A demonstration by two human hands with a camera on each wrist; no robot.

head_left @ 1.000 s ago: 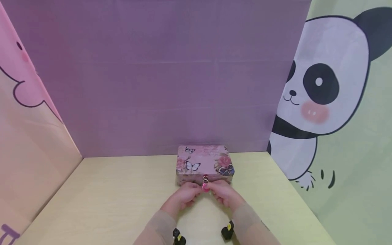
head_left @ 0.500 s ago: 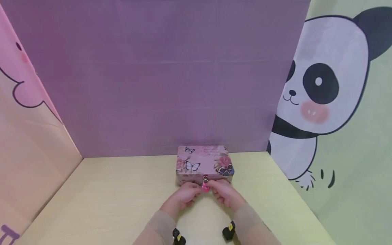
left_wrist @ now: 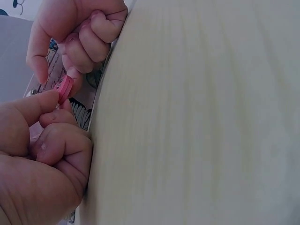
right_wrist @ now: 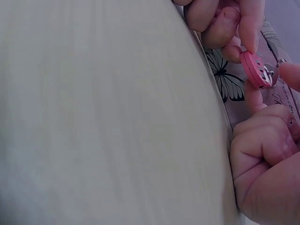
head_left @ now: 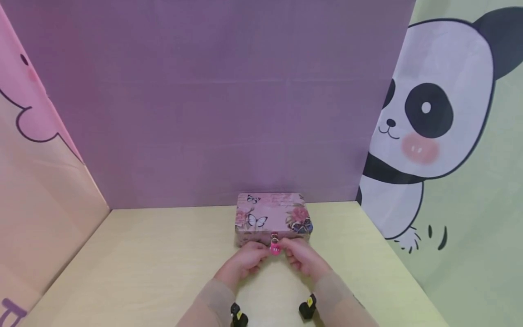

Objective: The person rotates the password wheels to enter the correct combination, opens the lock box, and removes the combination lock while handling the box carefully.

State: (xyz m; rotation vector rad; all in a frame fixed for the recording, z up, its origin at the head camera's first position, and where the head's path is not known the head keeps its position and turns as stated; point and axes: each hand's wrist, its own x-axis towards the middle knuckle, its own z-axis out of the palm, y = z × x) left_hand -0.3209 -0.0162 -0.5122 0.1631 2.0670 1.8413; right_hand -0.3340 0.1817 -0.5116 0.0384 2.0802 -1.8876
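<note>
A pink combination padlock [head_left: 275,249] hangs by its shackle from the front clasp of a pink box [head_left: 271,212] printed with butterflies and flowers. The box lid is down. My left hand [head_left: 248,258] pinches the padlock's body between thumb and forefinger from the left. From the other side my right hand [head_left: 303,258] has its forefinger behind the padlock; in the right wrist view its thumb [right_wrist: 290,75] stands a little off the lock's face, near the shackle. Small number wheels [right_wrist: 260,70] show along the lock. The other fingers of both hands are curled in, close to the tabletop.
The light wooden table [head_left: 155,263] stretches out on both sides of the box. A purple backdrop [head_left: 224,104] rises right behind it. Cloth panels flank the table, the right one printed with a panda [head_left: 441,104]. Black wrist straps [head_left: 307,308] hang below the forearms.
My right hand has shifted slightly right, and its thumb has drawn back from the padlock, so more of the pink face shows. The left hand and the box have stayed put.
</note>
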